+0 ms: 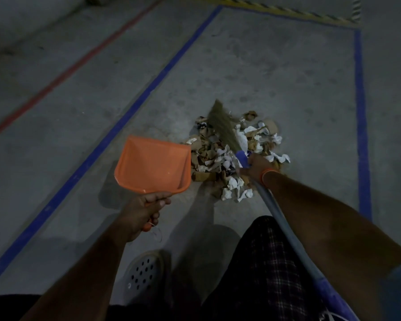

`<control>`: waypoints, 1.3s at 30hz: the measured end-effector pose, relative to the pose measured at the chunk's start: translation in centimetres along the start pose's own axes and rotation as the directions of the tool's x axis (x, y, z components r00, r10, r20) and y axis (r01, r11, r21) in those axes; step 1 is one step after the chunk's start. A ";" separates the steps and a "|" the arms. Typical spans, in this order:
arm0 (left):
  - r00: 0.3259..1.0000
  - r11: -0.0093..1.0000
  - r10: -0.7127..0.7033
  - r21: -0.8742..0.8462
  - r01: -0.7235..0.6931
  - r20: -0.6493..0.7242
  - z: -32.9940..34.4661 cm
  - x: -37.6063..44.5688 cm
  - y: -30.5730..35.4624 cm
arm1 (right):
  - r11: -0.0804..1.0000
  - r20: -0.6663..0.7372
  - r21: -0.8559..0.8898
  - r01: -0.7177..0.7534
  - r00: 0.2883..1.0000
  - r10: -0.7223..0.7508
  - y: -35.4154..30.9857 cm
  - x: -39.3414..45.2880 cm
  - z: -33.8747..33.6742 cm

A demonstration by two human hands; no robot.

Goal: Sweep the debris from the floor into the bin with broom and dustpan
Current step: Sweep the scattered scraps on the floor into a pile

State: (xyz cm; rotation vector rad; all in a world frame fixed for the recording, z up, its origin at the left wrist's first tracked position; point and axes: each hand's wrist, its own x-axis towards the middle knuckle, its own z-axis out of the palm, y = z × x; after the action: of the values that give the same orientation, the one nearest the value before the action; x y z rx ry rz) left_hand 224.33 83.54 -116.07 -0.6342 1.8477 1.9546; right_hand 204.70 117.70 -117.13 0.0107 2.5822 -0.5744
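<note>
Broom point(220, 122): long axis diagonal, bristles toward top-left, far end from body; handle w/ grey-blue shaft runs back to bottom-right under right forearm. Bristle head lying over debris pile point(234, 156), tip poking past pile's far edge. Right hand point(256, 164) wrapped round shaft just behind bristle collar, fingers clenched on it; orange band at wrist.

Dustpan point(152, 166): orange, held above floor, left of pile, just beside its near-left edge, not clearly touching. Wide mouth toward top-left/far side, handle pointing back at body. Pan looks bare inside, tilted. Left hand point(145, 210) grips dustpan handle, fingers curled round it, thumb on top; bit of string dangling at handle end.

Pile: crumpled white paper + brown cardboard scraps, heaped mid-floor, betw. the two hands.

Around: grey concrete floor point(276, 72). Blue tape line point(134, 110) diagonal at left, passing near dustpan's left side; second blue line point(360, 112) at right, well apart from pile; both joined by a far blue line. Red line point(63, 75) further left. Yellow-black hazard strip point(287, 10) along far edge. Grey perforated shoe point(144, 274) bottom centre, plaid trouser leg point(264, 262) beside it, close behind pile.

Room: open floor beyond pile up to far tape; open also betw. pile and right blue line. Bin not seen.
</note>
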 end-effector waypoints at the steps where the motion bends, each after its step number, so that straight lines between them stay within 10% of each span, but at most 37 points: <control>1: 1.000 1.000 0.000 -0.002 0.000 0.001 -0.1 0.0 -0.1 | 0.998 -0.023 -0.031 -0.049 0.999 0.048 -0.1 0.1 0.2; 8: 1.000 0.999 -0.012 0.033 0.012 0.005 -0.3 0.2 -0.4 | 0.932 0.086 0.319 -0.174 0.984 0.154 0.7 2.0 0.4; 13: 1.000 1.000 -0.024 0.008 0.024 0.003 -0.8 -0.2 -1.1 | 0.998 -0.008 0.018 -0.064 0.998 0.065 0.3 0.6 -0.6; 21: 0.999 0.998 -0.037 0.045 0.038 -0.020 -1.3 -2.4 -0.7 | 0.967 0.127 0.254 0.027 0.990 -0.061 0.8 0.0 -0.7; 28: 0.995 0.985 -0.101 0.135 0.103 -0.025 -4.2 -4.0 -0.7 | 0.970 -0.021 0.079 0.230 0.973 -0.229 2.9 1.1 0.5; 39: 0.950 0.918 -0.248 0.360 0.168 0.190 -9.9 1.6 2.2 | 0.995 0.126 0.102 0.005 0.992 -0.018 3.2 -1.2 2.3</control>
State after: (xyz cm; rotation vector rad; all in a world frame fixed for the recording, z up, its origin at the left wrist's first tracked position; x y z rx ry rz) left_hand 222.42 73.45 -115.47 -0.4510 1.8252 1.4571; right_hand 207.18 119.82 -119.72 -0.0063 2.4295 -0.6875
